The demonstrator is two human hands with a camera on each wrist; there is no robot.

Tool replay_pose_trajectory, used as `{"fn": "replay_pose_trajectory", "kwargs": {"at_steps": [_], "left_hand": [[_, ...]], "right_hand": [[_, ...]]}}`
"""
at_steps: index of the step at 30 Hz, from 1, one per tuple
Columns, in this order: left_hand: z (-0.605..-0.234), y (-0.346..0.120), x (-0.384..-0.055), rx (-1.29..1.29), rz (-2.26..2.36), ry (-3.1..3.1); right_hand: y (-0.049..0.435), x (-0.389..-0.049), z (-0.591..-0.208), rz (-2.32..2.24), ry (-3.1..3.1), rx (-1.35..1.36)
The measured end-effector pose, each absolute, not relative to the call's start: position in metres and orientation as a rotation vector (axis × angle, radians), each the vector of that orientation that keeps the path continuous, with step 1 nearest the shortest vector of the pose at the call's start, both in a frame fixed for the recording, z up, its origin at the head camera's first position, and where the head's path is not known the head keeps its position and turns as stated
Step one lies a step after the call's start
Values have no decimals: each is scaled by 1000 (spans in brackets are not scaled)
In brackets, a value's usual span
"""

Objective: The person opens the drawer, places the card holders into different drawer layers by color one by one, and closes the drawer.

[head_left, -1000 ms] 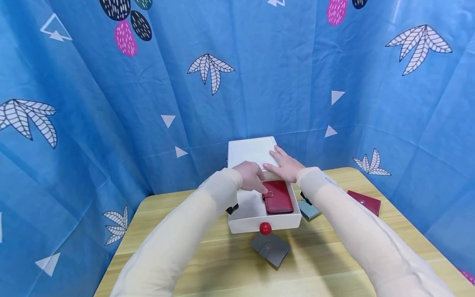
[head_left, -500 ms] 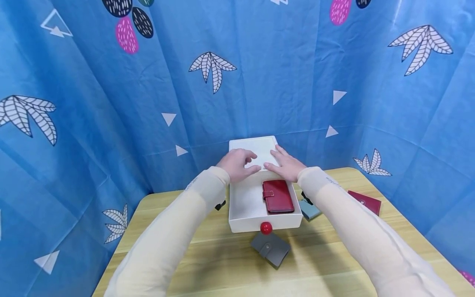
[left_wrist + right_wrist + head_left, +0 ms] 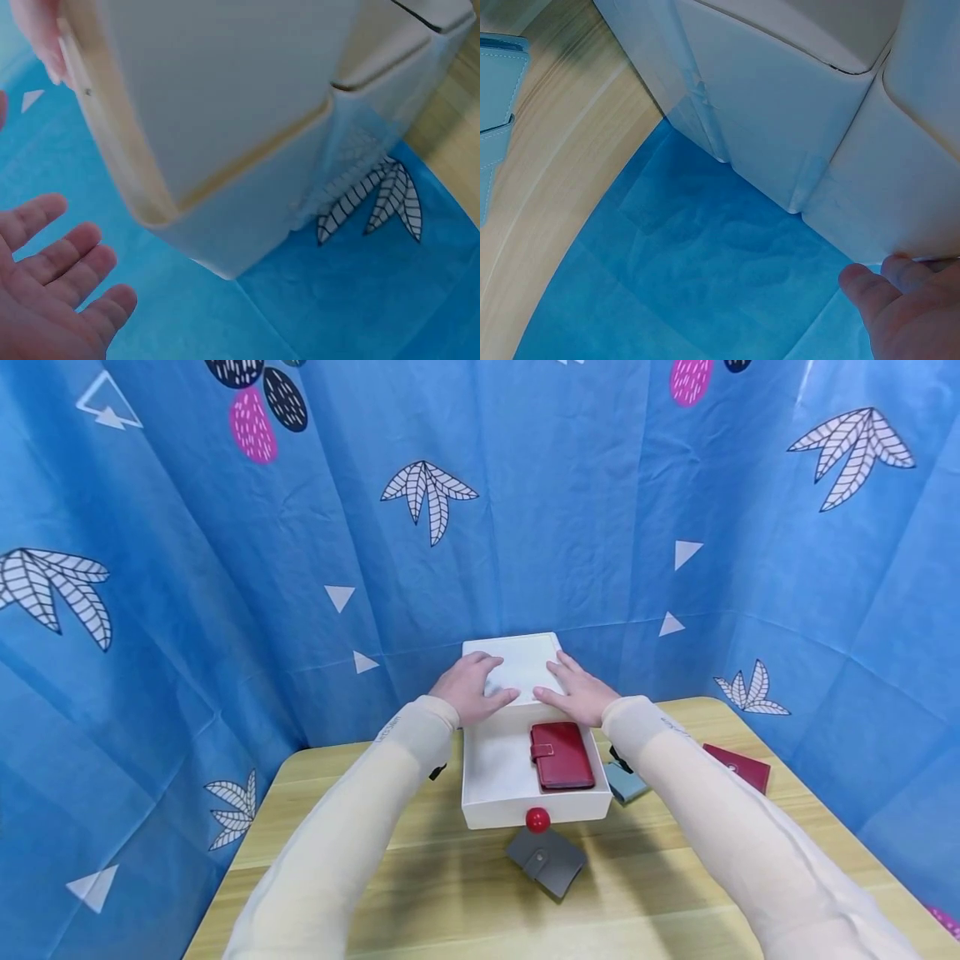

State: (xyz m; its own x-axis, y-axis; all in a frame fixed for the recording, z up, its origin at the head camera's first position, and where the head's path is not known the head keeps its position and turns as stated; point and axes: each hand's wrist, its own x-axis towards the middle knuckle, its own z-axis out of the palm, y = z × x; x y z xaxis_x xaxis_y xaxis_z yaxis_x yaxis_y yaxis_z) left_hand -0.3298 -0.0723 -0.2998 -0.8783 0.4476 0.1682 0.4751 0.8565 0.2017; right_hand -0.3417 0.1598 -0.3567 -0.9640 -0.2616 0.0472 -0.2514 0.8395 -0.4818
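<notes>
A white drawer box stands at the back of the table, its drawer with a red knob pulled out. Inside the drawer, on the right, lies a red wallet with a strap. My left hand is at the box's left side, fingers spread and holding nothing; in the left wrist view its fingers are apart from the white wall. At the right side, my right hand lies with spread fingers at the box's top edge; its fingertips are right at the white wall in the right wrist view.
A grey wallet lies in front of the drawer, partly beneath it. To the right are a light blue wallet, partly hidden by the sleeve, and a dark red wallet. A blue patterned curtain hangs behind the wooden table.
My left hand has drawn away from the red wallet in the drawer, moving up and left to the box's left side. The right hand has hardly moved.
</notes>
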Motion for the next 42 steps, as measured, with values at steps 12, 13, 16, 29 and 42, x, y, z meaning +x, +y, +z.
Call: {"fn": "replay_pose_trajectory", "kwargs": {"at_steps": [12,13,16,29,42], "left_hand": [[-316,-81,-348,-671,-222,-3034],[-317,-81,-350,-665,-216,-3043],[-319,-81,-352,-642,-214,-3073],[-333,-68,-360,-578,-232,-3137],[-335,-71,-366,-592,-311,-3120]], "right_hand": [[158,-339,-358,-789,2981,-414],[158,-339,-358,-787,2982,-415],[158,-340,-359,-784,2981,-420],[159,-338,-358,-793,2974,-412],[159,-336,-354,-796,2977,-393]]}}
